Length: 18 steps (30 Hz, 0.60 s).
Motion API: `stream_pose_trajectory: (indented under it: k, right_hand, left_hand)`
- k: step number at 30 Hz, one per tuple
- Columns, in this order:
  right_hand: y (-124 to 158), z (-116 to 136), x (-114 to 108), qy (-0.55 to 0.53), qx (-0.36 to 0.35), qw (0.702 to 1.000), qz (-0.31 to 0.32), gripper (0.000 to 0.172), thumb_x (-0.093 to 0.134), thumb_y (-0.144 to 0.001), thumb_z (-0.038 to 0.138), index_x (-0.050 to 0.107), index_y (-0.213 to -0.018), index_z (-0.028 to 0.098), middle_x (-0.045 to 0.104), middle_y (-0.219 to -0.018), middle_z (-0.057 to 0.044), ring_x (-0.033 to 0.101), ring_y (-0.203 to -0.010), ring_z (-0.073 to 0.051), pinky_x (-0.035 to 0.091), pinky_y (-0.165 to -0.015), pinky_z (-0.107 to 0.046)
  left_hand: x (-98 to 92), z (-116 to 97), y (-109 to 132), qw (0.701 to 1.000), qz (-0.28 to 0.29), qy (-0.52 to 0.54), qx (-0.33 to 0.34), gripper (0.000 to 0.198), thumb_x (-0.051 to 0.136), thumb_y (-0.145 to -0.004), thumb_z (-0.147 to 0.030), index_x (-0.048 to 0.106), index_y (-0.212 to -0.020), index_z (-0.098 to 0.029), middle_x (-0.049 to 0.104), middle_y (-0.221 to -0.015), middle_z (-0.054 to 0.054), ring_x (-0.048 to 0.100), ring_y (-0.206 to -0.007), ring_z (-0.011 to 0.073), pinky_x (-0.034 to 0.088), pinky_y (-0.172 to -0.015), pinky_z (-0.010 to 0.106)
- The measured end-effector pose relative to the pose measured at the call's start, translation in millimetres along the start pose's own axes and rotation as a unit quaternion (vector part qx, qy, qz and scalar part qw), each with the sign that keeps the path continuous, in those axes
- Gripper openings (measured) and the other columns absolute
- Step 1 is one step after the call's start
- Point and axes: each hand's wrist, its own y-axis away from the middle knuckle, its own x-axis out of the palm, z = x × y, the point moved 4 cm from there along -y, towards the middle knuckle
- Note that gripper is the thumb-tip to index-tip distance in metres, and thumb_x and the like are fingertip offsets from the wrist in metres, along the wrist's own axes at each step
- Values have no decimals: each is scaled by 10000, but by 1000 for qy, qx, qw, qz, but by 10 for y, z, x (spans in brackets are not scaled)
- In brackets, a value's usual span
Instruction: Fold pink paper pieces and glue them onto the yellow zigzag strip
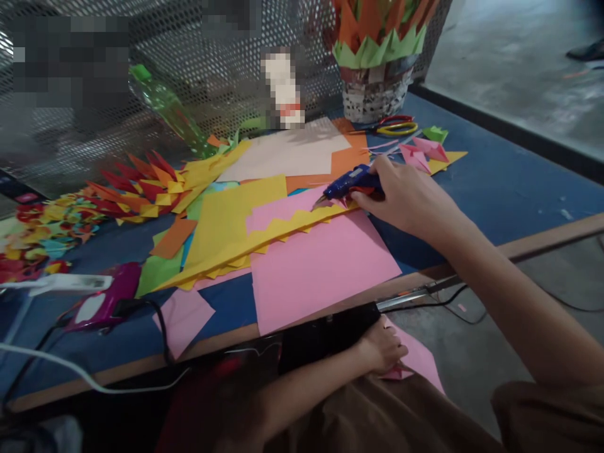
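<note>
My right hand (408, 198) grips a blue glue gun (352, 184) and its nozzle points at the right end of a long yellow zigzag paper strip (245, 248). That strip lies across a large pink paper sheet (316, 264) on the blue table (495, 182). Down on my lap, below the table edge, my left hand (382, 349) is closed on a folded pink paper piece (418, 358).
Yellow, orange and cream sheets (283, 157) lie behind the strip. A red-and-yellow spiky paper craft (136, 185) sits at left. A paper-decorated pot (377, 69), scissors (394, 126) and pink folded pieces (425, 151) stand at the back right. A magenta device (106, 299) with cables lies front left.
</note>
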Motion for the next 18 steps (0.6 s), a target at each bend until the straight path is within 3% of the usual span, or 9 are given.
stream_pose_trajectory:
  k: [4, 7, 11, 15, 18]
  right_hand:
    - [-8, -4, 11, 1, -6, 1000, -3, 431, 609, -975, 552, 589, -1201, 185, 696, -900, -105, 674, -797, -311, 515, -723, -425]
    - [-8, -8, 18, 3, -4, 1000, 1, 411, 596, -987, 545, 575, -1190, 189, 703, -912, -114, 679, -791, -314, 491, -700, -413]
    - [-10, -7, 26, 6, -8, 1000, 10, 390, 590, -995, 551, 562, -1152, 195, 708, -942, -127, 690, -806, -325, 451, -669, -394]
    - [-14, -7, 30, 6, -12, 1000, 11, 376, 591, -994, 538, 551, -1145, 196, 712, -958, -128, 693, -815, -332, 421, -647, -387]
    - [-19, -7, 36, 5, -11, 1000, 9, 364, 597, -988, 530, 553, -1131, 198, 713, -944, -133, 689, -804, -339, 408, -634, -392]
  left_hand:
    - [-41, 36, -230, 999, 20, 0, 28, 369, 714, -1055, -398, 672, -1343, -173, 704, -1330, 108, 720, -1142, 256, 641, -975, 477]
    - [-131, 56, -251, 999, 18, 3, 35, 363, 715, -1056, -387, 671, -1344, -171, 703, -1325, 107, 723, -1128, 249, 649, -951, 456]
    - [-238, 23, -2, 999, -21, 10, 39, 371, 708, -1057, -406, 669, -1345, -175, 685, -1363, 115, 710, -1161, 255, 640, -976, 465]
    - [-202, -155, 333, 997, -25, 22, 65, 329, 698, -1066, -383, 673, -1312, -165, 720, -1219, 84, 729, -993, 201, 656, -840, 373]
    - [-177, -300, 443, 997, -43, 7, 63, 294, 685, -1075, -360, 675, -1315, -191, 723, -1179, 70, 723, -949, 185, 647, -794, 338]
